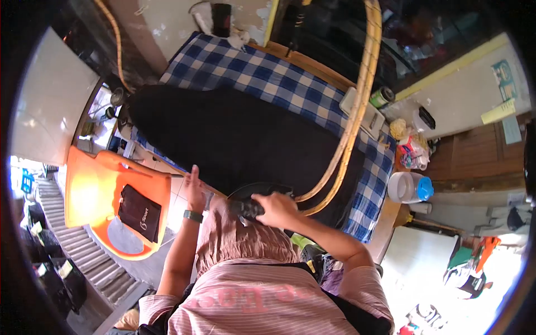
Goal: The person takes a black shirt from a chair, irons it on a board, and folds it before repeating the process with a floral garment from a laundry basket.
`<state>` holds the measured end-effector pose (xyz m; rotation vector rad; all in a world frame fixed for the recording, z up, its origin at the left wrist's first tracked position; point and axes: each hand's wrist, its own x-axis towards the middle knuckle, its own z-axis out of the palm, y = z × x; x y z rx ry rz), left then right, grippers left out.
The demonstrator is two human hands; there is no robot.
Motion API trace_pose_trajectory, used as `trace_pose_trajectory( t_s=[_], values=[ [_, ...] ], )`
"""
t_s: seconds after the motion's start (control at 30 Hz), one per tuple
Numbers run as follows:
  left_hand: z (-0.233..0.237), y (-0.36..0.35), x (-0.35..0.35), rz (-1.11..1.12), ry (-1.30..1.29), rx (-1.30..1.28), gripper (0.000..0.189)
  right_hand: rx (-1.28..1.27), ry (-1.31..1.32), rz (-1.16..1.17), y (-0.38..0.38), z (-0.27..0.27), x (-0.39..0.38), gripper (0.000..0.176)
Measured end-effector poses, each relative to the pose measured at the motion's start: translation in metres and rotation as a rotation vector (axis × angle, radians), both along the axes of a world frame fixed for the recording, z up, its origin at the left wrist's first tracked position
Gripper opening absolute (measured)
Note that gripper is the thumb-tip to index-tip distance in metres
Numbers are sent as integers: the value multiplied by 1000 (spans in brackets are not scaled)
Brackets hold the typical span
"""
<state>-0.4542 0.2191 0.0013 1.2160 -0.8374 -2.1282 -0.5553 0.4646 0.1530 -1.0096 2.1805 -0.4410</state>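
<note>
Black fabric (234, 134) lies spread over a table with a blue and white checked cloth (268, 72). My right hand (273, 209) is wrapped round the handle of a dark iron (245, 207) at the near edge of the fabric. Two yellowish hoses (349, 128) run from near the iron up past the top of the view. Left of the iron, my left hand (194, 190) is raised with its fingers stretched, holding nothing, a dark watch on its wrist.
An orange chair (95, 190) with a folded dark garment (138, 214) stands at the left. Along the table's right side are a green can (382, 97), a plastic packet (414, 152) and a clear container with a blue lid (405, 187).
</note>
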Motion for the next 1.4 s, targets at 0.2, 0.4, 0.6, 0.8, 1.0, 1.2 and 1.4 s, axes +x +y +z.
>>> trace_pose_trajectory(
  t_s=[0.2,0.4,0.6,0.8,1.0,1.2,1.4],
  values=[
    [-4,-35,-3,84,22,2,23,87,119,-302,57,6,-11,50],
    [-7,-52,-2,46,89,-3,27,134,283,-950,178,-35,-136,44],
    [8,-89,-14,-27,40,34,23,44,382,-585,190,11,-76,73],
    [-12,-125,-21,42,-103,-31,37,19,156,-475,175,5,3,58],
    [13,-141,-27,-3,-26,-94,24,153,396,-874,218,-31,-73,36],
    [-16,-202,-14,5,-18,-122,21,-47,342,-892,167,12,-152,30],
    [-1,-240,-30,8,-41,-151,33,29,211,-486,38,-5,-223,28]
  ],
)
